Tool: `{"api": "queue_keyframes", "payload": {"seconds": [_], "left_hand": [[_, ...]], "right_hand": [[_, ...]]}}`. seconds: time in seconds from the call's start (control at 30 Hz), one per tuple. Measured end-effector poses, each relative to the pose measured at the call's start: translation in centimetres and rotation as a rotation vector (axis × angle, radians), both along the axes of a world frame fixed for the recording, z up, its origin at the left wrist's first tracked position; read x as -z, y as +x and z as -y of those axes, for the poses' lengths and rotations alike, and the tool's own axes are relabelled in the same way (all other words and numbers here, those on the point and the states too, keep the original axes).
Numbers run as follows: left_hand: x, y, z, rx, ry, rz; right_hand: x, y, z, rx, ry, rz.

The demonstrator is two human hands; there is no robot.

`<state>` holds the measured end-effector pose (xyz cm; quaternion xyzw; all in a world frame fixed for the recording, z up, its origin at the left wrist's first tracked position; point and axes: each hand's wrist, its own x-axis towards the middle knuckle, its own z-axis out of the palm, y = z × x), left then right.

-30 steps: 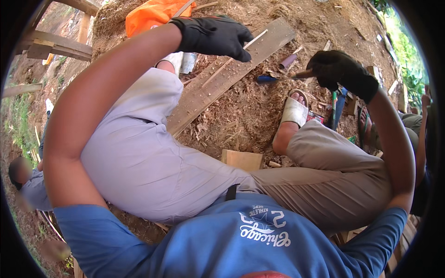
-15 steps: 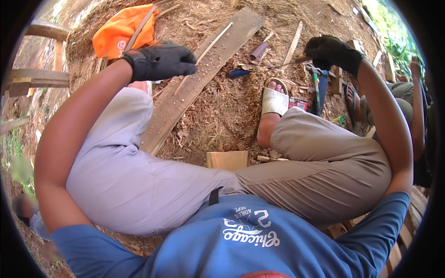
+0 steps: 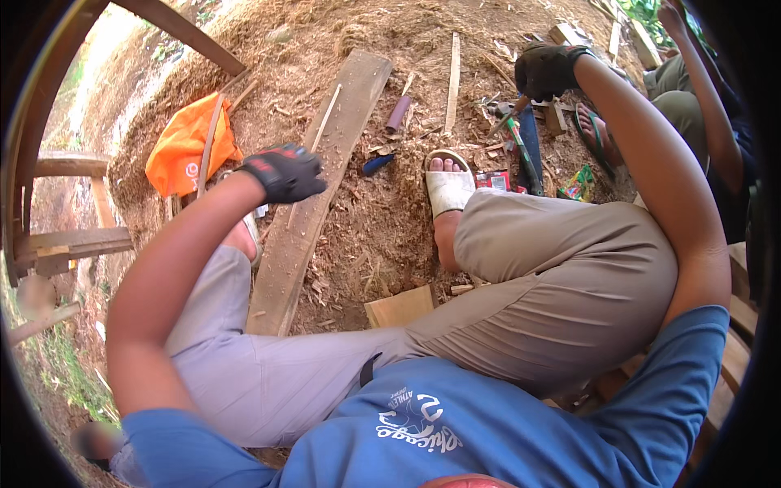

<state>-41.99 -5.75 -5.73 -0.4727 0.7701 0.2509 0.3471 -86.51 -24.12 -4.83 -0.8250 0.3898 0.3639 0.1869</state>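
My left hand (image 3: pixel 286 174), in a black glove with red marks, is over a long wooden plank (image 3: pixel 281 260). Its fingers are curled together, and whatever they may hold is hidden. A thin pale wooden strip (image 3: pixel 327 114) lies along the plank and passes behind this hand. Farther right, my right hand (image 3: pixel 543 73), also in a black glove, is closed around a slim tool with a wooden handle (image 3: pixel 519 104). The tool points down and left, near a hammer with a green handle (image 3: pixel 518 140) and a blue saw-like blade (image 3: pixel 531 150) on the ground.
An orange bag (image 3: pixel 183 146) lies at the left beside wooden framing (image 3: pixel 73 242). A purple cylinder (image 3: pixel 398 114), a blue object (image 3: pixel 377 164) and a wooden block (image 3: pixel 400 307) rest on the shavings. Another person (image 3: pixel 691 114) sits at the right.
The view has shifted, so the plank and tools appear farther left. My left hand is lower in the picture, nearer the plank's middle. The right-hand tool now slants more steeply downward.
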Motion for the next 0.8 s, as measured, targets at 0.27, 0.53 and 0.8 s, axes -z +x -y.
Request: {"api": "queue_keyframes", "payload": {"seconds": [0.27, 0.53, 0.8], "left_hand": [[14.8, -13.5, 8.9, -0.473, -0.408, -0.313], [18.8, -12.1, 10.6, -0.787, -0.288, -0.545], [23.2, -13.4, 15.6, -0.585, -0.579, -0.270]], "right_hand": [[3.4, -0.7, 2.9, -0.434, 0.044, 0.039], [2.1, -1.4, -0.1, 0.086, 0.161, -0.017], [3.6, -2.6, 0.1, 0.091, 0.131, 0.141]]}}
